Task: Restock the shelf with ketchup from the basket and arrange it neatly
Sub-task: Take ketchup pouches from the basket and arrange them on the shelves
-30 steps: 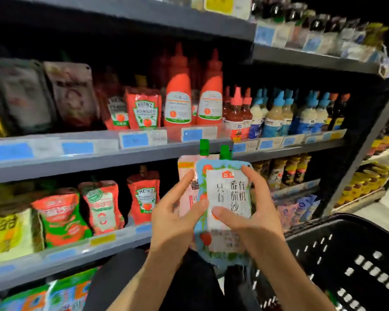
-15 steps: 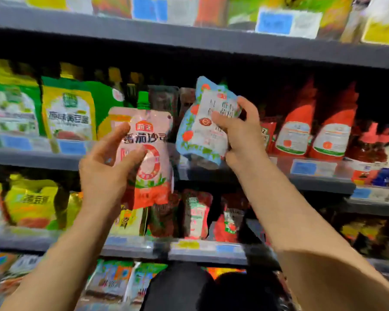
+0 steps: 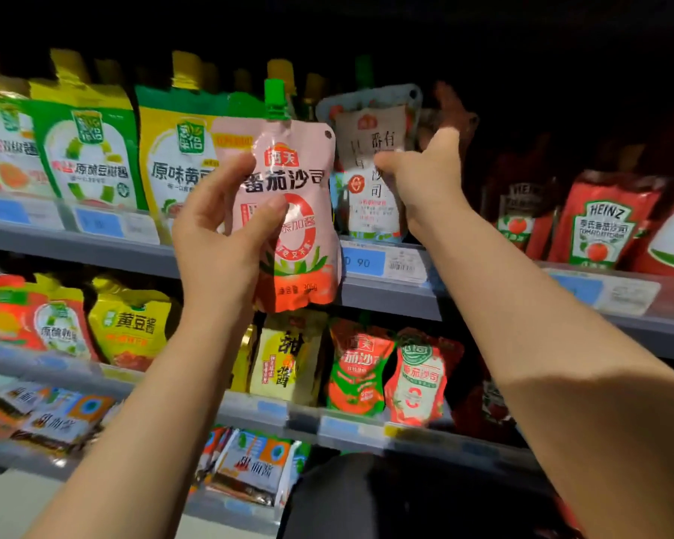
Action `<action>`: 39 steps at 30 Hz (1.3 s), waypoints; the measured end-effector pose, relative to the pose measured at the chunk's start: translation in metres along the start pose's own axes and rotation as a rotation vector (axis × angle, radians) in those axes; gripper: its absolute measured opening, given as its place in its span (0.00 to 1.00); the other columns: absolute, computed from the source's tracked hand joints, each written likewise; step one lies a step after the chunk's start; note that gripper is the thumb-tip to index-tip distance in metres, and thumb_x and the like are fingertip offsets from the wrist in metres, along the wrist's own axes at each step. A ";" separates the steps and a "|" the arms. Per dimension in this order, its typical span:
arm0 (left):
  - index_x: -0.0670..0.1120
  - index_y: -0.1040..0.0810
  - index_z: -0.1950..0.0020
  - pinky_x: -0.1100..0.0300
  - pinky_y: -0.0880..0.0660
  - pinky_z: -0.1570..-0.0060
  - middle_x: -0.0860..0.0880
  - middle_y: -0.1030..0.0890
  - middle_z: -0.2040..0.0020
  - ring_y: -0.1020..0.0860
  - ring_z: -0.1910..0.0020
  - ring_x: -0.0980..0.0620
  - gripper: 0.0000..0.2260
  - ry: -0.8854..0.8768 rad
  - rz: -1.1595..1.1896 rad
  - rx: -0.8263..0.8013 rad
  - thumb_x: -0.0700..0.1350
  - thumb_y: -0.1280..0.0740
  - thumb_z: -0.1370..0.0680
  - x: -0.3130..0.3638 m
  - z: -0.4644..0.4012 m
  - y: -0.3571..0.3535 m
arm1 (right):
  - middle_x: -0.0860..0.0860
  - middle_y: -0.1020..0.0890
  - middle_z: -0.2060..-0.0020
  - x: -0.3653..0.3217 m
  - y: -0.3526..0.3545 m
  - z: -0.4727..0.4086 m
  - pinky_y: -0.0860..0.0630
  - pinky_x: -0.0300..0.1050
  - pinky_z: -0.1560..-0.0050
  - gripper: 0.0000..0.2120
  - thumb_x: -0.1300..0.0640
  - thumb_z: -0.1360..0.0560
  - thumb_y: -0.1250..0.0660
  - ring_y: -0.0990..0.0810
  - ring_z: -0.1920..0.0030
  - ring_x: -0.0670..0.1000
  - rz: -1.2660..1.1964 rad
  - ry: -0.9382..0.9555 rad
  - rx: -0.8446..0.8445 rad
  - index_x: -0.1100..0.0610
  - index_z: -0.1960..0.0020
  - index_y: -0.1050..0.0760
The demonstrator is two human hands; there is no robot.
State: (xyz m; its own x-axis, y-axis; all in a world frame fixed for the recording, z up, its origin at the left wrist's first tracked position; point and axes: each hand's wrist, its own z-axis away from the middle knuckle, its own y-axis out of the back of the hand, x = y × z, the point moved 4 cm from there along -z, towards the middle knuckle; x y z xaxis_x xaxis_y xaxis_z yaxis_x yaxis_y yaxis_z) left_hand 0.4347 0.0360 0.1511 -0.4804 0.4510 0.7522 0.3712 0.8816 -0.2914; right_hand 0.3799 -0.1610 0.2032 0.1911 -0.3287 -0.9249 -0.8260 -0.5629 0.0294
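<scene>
My left hand (image 3: pixel 226 243) grips a pink ketchup pouch (image 3: pixel 300 212) with a green cap, upright in front of the shelf (image 3: pixel 390 293). My right hand (image 3: pixel 425 180) holds a blue-and-white ketchup pouch (image 3: pixel 370 188) that stands upright on the upper shelf, thumb on its front and fingers behind it. To its right on the same shelf are red Heinz ketchup pouches (image 3: pixel 604 223). The basket is out of view.
Green and yellow sauce pouches (image 3: pixel 90 157) fill the upper shelf's left side. The shelf below carries yellow bean-sauce packs (image 3: pixel 133 328) and red tomato pouches (image 3: pixel 421 383). Price tags (image 3: pixel 382 262) line the shelf edges. Flat sauce packets (image 3: pixel 253 468) lie on the lowest shelf.
My right hand has carried the blue-and-white pouch from mid-air onto the upper shelf and stood it upright. My left hand has stayed in front with the pink pouch. The camera has moved closer.
</scene>
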 end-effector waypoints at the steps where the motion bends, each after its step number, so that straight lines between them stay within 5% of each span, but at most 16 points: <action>1: 0.50 0.23 0.41 0.58 0.25 0.40 0.49 0.21 0.39 0.23 0.38 0.54 0.18 0.007 0.010 0.012 0.36 0.28 0.28 -0.001 -0.001 0.003 | 0.55 0.25 0.51 0.001 -0.005 -0.001 0.21 0.57 0.47 0.17 0.67 0.28 0.32 0.22 0.47 0.56 0.018 -0.020 0.010 0.56 0.48 0.37; 5: 0.53 0.23 0.43 0.54 0.26 0.37 0.51 0.21 0.40 0.23 0.37 0.54 0.18 -0.014 0.018 0.038 0.37 0.28 0.28 -0.002 -0.004 0.013 | 0.59 0.22 0.50 0.002 -0.008 -0.002 0.22 0.57 0.46 0.14 0.62 0.29 0.27 0.22 0.50 0.57 0.321 -0.105 -0.067 0.59 0.59 0.34; 9: 0.51 0.23 0.42 0.50 0.26 0.37 0.49 0.20 0.40 0.23 0.38 0.52 0.18 0.001 0.029 0.055 0.36 0.28 0.28 -0.006 -0.004 0.018 | 0.57 0.24 0.47 0.003 0.003 0.003 0.21 0.58 0.49 0.26 0.54 0.35 0.21 0.23 0.47 0.59 0.715 -0.099 -0.147 0.60 0.50 0.35; 17: 0.50 0.23 0.41 0.52 0.26 0.37 0.51 0.20 0.40 0.23 0.39 0.55 0.18 0.038 0.041 0.091 0.35 0.29 0.27 -0.009 -0.002 0.025 | 0.59 0.19 0.47 0.030 0.008 -0.033 0.19 0.54 0.51 0.05 0.63 0.25 0.35 0.18 0.50 0.61 0.608 -0.347 -0.142 0.65 0.53 0.24; 20: 0.48 0.23 0.40 0.57 0.24 0.40 0.51 0.20 0.41 0.22 0.40 0.55 0.18 0.042 0.063 0.089 0.34 0.29 0.28 -0.010 -0.004 0.023 | 0.57 0.22 0.42 0.034 0.004 -0.044 0.21 0.50 0.45 0.13 0.62 0.22 0.41 0.20 0.43 0.59 0.621 -0.387 -0.225 0.63 0.38 0.27; 23: 0.47 0.24 0.40 0.62 0.24 0.44 0.52 0.20 0.42 0.21 0.41 0.56 0.18 0.036 0.074 0.080 0.34 0.29 0.28 -0.010 -0.003 0.020 | 0.57 0.23 0.41 0.038 -0.001 -0.047 0.22 0.54 0.43 0.15 0.62 0.21 0.43 0.21 0.43 0.59 0.638 -0.423 -0.286 0.62 0.35 0.31; 26: 0.47 0.24 0.41 0.65 0.25 0.46 0.54 0.20 0.43 0.21 0.42 0.58 0.18 0.027 0.062 0.069 0.34 0.29 0.28 -0.009 -0.003 0.018 | 0.55 0.24 0.42 0.040 0.010 -0.051 0.20 0.50 0.53 0.15 0.64 0.21 0.42 0.22 0.47 0.57 0.504 -0.401 -0.254 0.61 0.34 0.30; 30: 0.49 0.23 0.42 0.64 0.25 0.45 0.54 0.19 0.43 0.21 0.41 0.57 0.18 0.027 0.072 0.060 0.35 0.28 0.29 -0.007 -0.003 0.015 | 0.56 0.22 0.41 0.046 0.038 -0.060 0.20 0.51 0.55 0.15 0.65 0.21 0.44 0.22 0.64 0.54 0.423 -0.382 -0.087 0.61 0.36 0.30; 34: 0.50 0.23 0.42 0.56 0.24 0.41 0.47 0.20 0.40 0.21 0.40 0.53 0.18 0.026 0.066 0.050 0.36 0.28 0.29 -0.005 -0.005 0.009 | 0.58 0.25 0.37 0.039 0.036 -0.060 0.21 0.43 0.70 0.16 0.65 0.19 0.44 0.21 0.57 0.56 0.457 -0.403 -0.157 0.62 0.32 0.32; 39: 0.50 0.23 0.42 0.58 0.24 0.42 0.49 0.20 0.41 0.21 0.40 0.53 0.18 0.025 0.075 0.053 0.37 0.28 0.29 -0.001 -0.005 0.008 | 0.58 0.26 0.35 0.029 0.014 -0.057 0.22 0.55 0.46 0.18 0.66 0.19 0.45 0.23 0.40 0.62 0.540 -0.367 -0.266 0.61 0.30 0.36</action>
State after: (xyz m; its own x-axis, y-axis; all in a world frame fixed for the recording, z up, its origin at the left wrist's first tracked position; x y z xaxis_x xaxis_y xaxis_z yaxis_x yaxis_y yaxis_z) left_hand 0.4423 0.0418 0.1514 -0.4324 0.5131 0.7415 0.3629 0.8518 -0.3778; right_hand 0.4039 -0.2217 0.1979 -0.4388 -0.3639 -0.8216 -0.5884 -0.5747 0.5688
